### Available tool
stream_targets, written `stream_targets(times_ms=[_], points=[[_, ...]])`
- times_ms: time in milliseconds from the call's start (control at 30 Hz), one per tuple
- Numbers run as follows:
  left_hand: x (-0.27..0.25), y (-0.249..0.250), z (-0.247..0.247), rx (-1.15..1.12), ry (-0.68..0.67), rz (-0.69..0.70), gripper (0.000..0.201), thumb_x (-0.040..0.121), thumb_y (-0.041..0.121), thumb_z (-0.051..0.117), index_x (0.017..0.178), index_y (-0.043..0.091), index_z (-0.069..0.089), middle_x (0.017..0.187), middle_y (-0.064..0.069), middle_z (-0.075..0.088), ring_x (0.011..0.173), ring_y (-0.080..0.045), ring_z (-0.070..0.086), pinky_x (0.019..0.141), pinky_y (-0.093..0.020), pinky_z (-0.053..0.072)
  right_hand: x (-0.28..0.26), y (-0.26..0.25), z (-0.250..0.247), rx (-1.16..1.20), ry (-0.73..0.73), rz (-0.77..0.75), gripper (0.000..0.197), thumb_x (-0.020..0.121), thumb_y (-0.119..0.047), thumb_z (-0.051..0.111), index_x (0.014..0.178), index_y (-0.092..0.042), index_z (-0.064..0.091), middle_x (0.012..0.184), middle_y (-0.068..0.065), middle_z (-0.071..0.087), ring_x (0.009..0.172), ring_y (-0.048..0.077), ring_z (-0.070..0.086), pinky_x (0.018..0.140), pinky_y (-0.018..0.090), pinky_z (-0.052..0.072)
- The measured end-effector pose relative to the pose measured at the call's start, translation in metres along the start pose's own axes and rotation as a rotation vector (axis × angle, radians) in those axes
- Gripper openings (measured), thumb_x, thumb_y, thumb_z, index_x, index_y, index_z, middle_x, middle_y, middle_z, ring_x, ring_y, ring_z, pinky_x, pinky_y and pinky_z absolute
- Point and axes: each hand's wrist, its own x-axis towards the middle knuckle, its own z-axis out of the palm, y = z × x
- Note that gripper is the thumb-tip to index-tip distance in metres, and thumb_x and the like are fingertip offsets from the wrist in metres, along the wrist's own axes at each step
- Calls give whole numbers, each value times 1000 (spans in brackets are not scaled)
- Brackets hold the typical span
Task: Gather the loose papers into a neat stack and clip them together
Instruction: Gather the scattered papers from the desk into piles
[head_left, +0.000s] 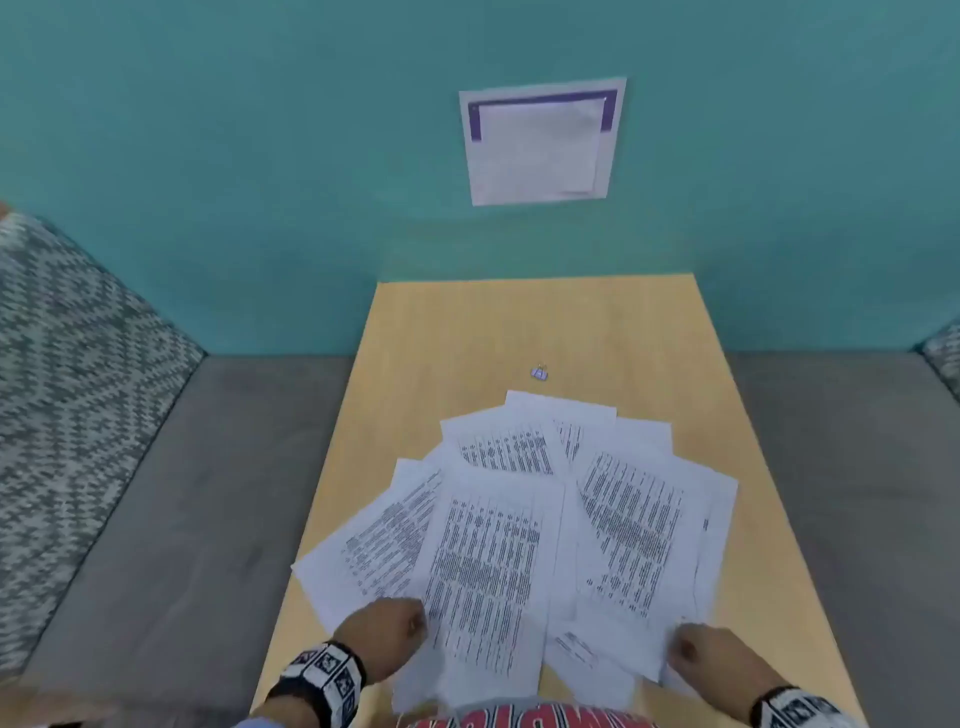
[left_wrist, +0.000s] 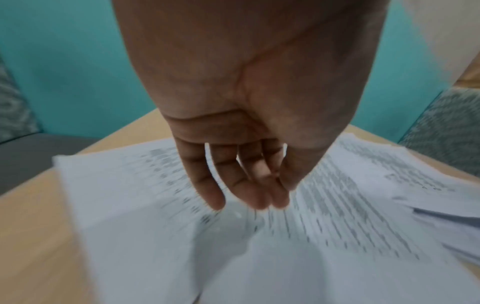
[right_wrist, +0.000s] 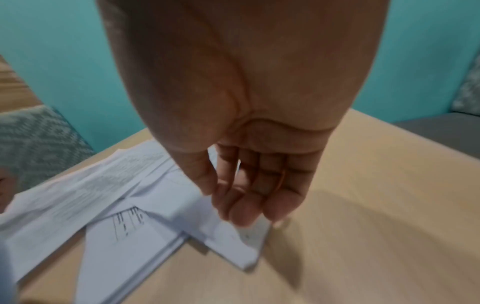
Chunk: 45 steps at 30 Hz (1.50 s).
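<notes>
Several printed papers (head_left: 519, 519) lay fanned over the near half of our counter (head_left: 426, 332), their long axes splaying from near to far. Our left hand (head_left: 387, 636) and right hand (head_left: 714, 660) rested relaxed fingers (left_wrist: 213, 197) on their near edges. Bare counter stretched beyond, where the binder clip (head_left: 540, 372) sat apart.

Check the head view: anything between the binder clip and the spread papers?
Nothing: only bare table separates the binder clip from the papers, head view.

Left hand (head_left: 387, 636), right hand (head_left: 711, 657) low, fingers (left_wrist: 207, 185) extended.
</notes>
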Motion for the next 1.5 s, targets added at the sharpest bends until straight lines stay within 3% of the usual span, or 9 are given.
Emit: stream_targets(times_ms=[100, 333, 533, 700, 967, 1167, 1267, 1367, 1500], points=[[22, 7, -16, -8, 108, 14, 20, 104, 44, 48, 103, 30, 63, 110, 4, 72, 98, -20, 69, 85, -36, 58, 26, -21, -23, 2, 48, 35, 29, 102, -42, 52, 89, -18, 62, 86, 1, 70, 80, 18, 68, 62, 24, 44], [71, 8, -32, -25, 159, -152, 62, 97, 59, 62, 148, 24, 51, 152, -5, 44, 138, -30, 49, 103, -48, 53, 78, -63, -50, 190, 147, 37, 25, 100, -39, 61, 92, -17, 52, 76, 3, 65, 68, 19, 64, 64, 34, 50], [97, -2, -51, -4, 266, -234, 104, 76, 83, 69, 157, 27, 37, 168, -6, 29, 151, -34, 33, 109, -57, 50, 124, -83, -73, 643, 209, 158, 60, 93, -47, 71, 135, -11, 48, 119, 8, 64, 103, 28, 63, 77, 32, 47], [111, -22, -67, -21, 235, -337, 146, 55, 99, 67, 168, 28, 8, 178, -7, 9, 162, -36, 16, 115, -67, 42, 161, -106, -90, 783, 214, 146, 75, 84, -47, 81, 140, -9, 48, 130, 8, 64, 110, 27, 64, 86, 35, 51], [115, -24, -70, 14, 269, -331, 129, 67, 79, 80, 165, 22, 18, 160, -9, 33, 142, -35, 42, 101, -54, 55, 174, -152, -71, 782, 108, 41, 74, 76, -38, 90, 135, -16, 52, 126, 2, 67, 112, 25, 66, 99, 46, 56], [111, -18, -59, -38, 292, -287, 96, 89, 62, 72, 164, 24, 27, 159, -9, 34, 140, -35, 41, 96, -54, 58, 160, -160, -47, 843, 116, 25, 61, 83, -24, 86, 137, -17, 58, 124, 0, 66, 114, 23, 62, 97, 38, 50], [106, -18, -50, -13, 280, -264, 93, 91, 62, 67, 165, 26, 24, 160, -8, 33, 140, -35, 40, 94, -53, 59, 152, -153, -41, 878, 110, 29, 51, 87, -18, 82, 133, -17, 63, 122, 1, 71, 116, 27, 66, 101, 44, 53], [102, -20, -45, -42, 277, -250, 95, 89, 65, 67, 165, 28, 24, 162, -7, 32, 142, -34, 38, 97, -55, 58, 142, -144, -41, 864, 107, 11, 51, 91, -18, 78, 139, -16, 61, 124, 2, 69, 114, 25, 64, 97, 38, 50], [96, -19, -47, -70, 281, -255, 120, 72, 86, 68, 166, 28, 22, 170, -5, 23, 152, -34, 31, 114, -59, 43, 130, -130, -50, 827, 103, -49, 44, 94, -17, 74, 136, -15, 64, 121, 2, 70, 115, 25, 64, 100, 38, 48]])
